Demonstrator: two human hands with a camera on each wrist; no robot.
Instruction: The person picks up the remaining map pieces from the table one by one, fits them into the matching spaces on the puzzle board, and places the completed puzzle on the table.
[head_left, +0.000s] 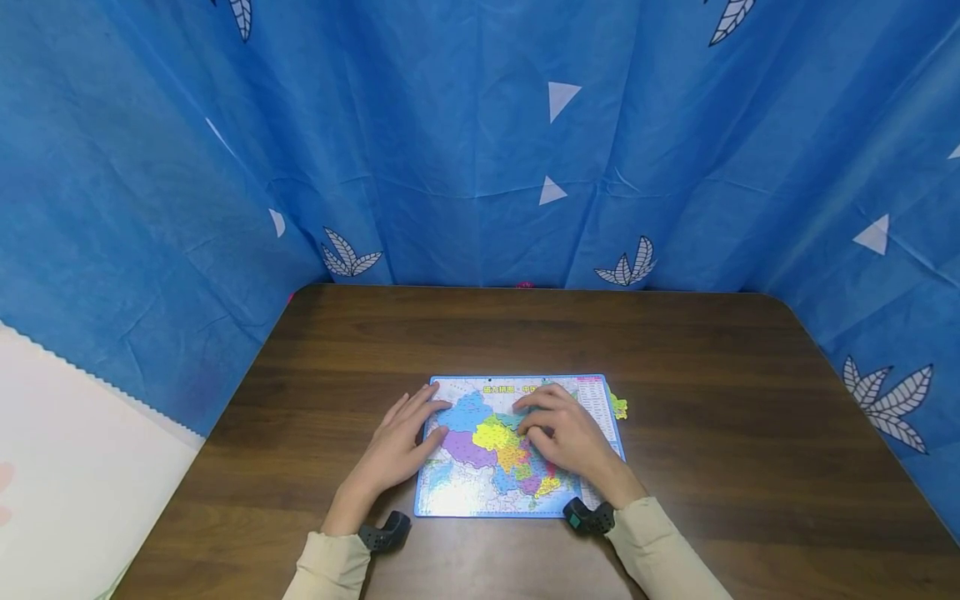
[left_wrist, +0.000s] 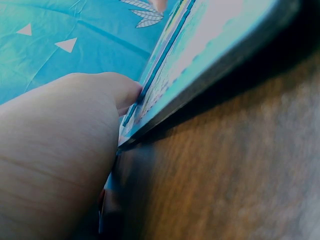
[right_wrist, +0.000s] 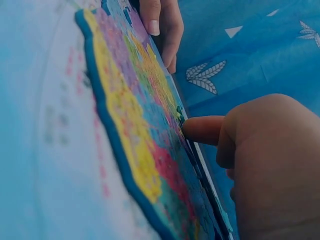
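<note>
A map puzzle board [head_left: 465, 502] with coloured pieces lies flat on the table in the head view. My left hand [head_left: 401, 442] rests across its left edge, fingers spread near the blue piece [head_left: 467, 412] and thumb by the purple piece [head_left: 467, 450]. Over the upper middle of the board, my right hand [head_left: 570, 433] bends its fingers and thumb around a teal puzzle piece [head_left: 510, 421], partly hidden beneath them. The right wrist view shows the thumb [right_wrist: 202, 129] at the surface of the pieces, behind the raised edge of a yellow piece [right_wrist: 117, 105].
A loose green puzzle piece [head_left: 618, 406] lies at the board's right edge. The brown wooden table [head_left: 720, 400] extends around the board. A blue curtain [head_left: 465, 167] with leaf prints hangs behind, and a white cloth [head_left: 75, 467] is at the left.
</note>
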